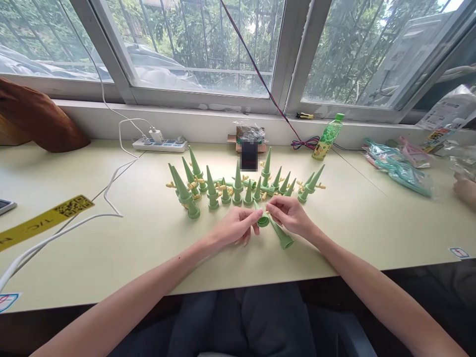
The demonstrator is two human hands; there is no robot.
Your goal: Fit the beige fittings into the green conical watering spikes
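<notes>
My left hand (241, 224) is closed around a green plastic watering spike (263, 221), whose hollow wide end faces me. Close against that spike's right side, my right hand (288, 214) pinches a small yellow valve (267, 212), mostly covered by the fingertips. Below my right hand a second green spike (285, 241) lies on the table, its wide end toward me. Beyond both hands several more green spikes (237, 186) stand point up, some with yellow valves (193, 186) fitted at their sides. A few others lie on their sides among them.
The pale table (148, 258) meets a window sill. At the back are a power strip (159, 145), a small cardboard box (232, 139) and a green drink bottle (327, 136). Plastic bags (401, 166) lie right, near another person's hand (464, 191). A white cable (107, 196) crosses the left.
</notes>
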